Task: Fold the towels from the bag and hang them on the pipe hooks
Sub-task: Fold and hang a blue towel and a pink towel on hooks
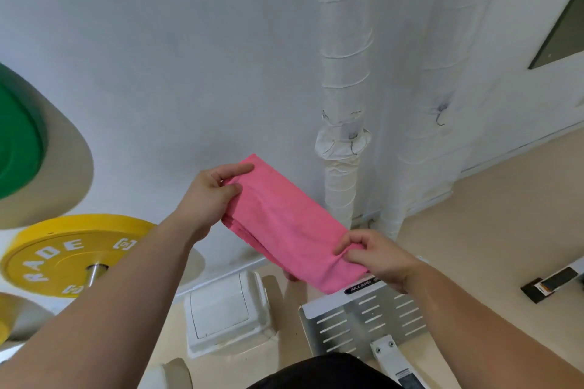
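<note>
A pink towel (pixel 286 224), folded into a long strip, is stretched in the air between both hands. My left hand (pixel 210 196) pinches its upper left end. My right hand (pixel 379 257) pinches its lower right end. Behind it stand two white wrapped pipes, the nearer pipe (pixel 344 79) and the right pipe (pixel 439 73). A thin wire hook (pixel 353 145) hangs on the nearer pipe and another hook (pixel 441 118) on the right one; both hooks are bare. The bag is not in view.
A yellow weight plate (pixel 63 254) on a bar and a green plate (pixel 19 142) sit at the left. A white lidded bin (pixel 226 309) stands on the floor below the towel. A white slotted metal machine base (pixel 363 314) lies at lower right.
</note>
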`<state>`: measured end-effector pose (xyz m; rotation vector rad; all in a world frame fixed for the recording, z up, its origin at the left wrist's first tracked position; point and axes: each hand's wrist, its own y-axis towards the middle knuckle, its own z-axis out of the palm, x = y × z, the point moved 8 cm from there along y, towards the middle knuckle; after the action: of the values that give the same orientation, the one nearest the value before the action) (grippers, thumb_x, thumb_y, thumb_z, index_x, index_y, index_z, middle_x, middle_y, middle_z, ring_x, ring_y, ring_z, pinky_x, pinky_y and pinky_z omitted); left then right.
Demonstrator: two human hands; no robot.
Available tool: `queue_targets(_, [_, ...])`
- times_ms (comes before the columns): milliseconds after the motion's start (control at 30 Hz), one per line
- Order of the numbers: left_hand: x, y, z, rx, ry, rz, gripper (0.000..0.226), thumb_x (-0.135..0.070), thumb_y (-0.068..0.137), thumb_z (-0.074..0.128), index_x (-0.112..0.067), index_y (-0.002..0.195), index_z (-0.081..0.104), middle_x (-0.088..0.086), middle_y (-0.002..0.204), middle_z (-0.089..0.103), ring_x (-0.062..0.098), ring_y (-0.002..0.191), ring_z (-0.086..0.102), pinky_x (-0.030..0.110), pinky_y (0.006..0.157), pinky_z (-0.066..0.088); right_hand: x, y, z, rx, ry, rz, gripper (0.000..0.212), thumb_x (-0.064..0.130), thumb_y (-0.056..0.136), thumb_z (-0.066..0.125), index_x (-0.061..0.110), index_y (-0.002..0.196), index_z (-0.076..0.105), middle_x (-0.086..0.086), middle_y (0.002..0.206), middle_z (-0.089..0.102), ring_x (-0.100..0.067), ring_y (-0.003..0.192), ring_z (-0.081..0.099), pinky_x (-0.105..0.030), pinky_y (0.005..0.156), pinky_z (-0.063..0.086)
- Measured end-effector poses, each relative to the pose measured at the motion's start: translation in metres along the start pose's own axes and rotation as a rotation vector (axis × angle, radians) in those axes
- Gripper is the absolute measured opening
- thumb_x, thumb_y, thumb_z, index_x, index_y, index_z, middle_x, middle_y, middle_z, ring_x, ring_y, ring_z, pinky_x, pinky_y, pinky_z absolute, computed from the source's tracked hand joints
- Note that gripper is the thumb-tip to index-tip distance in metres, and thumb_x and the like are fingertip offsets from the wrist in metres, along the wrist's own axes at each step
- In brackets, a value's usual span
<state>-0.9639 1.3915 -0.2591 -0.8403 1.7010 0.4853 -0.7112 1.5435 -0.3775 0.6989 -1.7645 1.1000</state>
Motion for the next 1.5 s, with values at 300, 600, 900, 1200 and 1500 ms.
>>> queue_targets(300, [0.036,-0.030,0.020,0.091,0.206,0.056,0.062,0.014,0.090,0.054,-0.037,0.124,0.066,-0.012,0.137,0.059,-0.003,0.120,0.056,0.013,0.105,0.040,0.022,-0.006,-0.037,-0.213,0.261,-0.034,0.029,-0.007,0.087,0.066,0.017,0.074,0.075,-0.003,0.078,0.066,-0.012,0.065,0.058,-0.025,0.053,0.047])
queue_targets(600, [0.007,-0.079,0.102,0.233,0.121,0.277,0.036,-0.013,0.092,0.072,-0.025,0.126,0.070,-0.025,0.127,0.062,-0.007,0.120,0.059,0.011,0.100,0.042,0.068,-0.004,-0.003,-0.290,0.169,-0.022,0.023,-0.001,0.079,0.069,0.018,0.090,0.073,-0.010,0.088,0.072,-0.024,0.074,0.070,-0.051,0.076,0.061])
queue_targets(900, [-0.013,-0.085,0.114,0.049,0.176,0.304,0.065,-0.001,0.080,0.073,-0.055,0.114,0.062,-0.046,0.111,0.061,-0.010,0.106,0.063,0.011,0.089,0.049,0.078,-0.010,0.017,-0.247,0.665,0.026,0.016,-0.002,0.094,0.055,0.009,0.104,0.063,-0.013,0.092,0.068,-0.018,0.073,0.073,-0.051,0.092,0.058])
queue_targets(1200, [-0.022,-0.072,0.121,0.294,-0.137,0.052,0.050,0.013,0.079,0.064,-0.018,0.117,0.073,0.005,0.110,0.078,0.018,0.099,0.073,0.032,0.086,0.057,0.091,-0.032,-0.029,-0.115,-0.148,-0.375,0.075,0.030,0.076,0.083,0.053,0.136,0.044,0.016,0.137,0.051,0.004,0.126,0.050,-0.020,0.104,0.043])
queue_targets(1500, [-0.008,-0.080,0.140,0.313,-0.521,-0.248,0.069,-0.022,0.069,0.084,-0.022,0.134,0.063,0.018,0.106,0.071,0.030,0.095,0.066,0.038,0.086,0.052,0.080,-0.036,-0.056,-0.063,0.173,-0.370,0.052,0.016,0.100,0.059,0.057,0.129,0.048,-0.003,0.109,0.072,-0.018,0.100,0.071,-0.039,0.090,0.057])
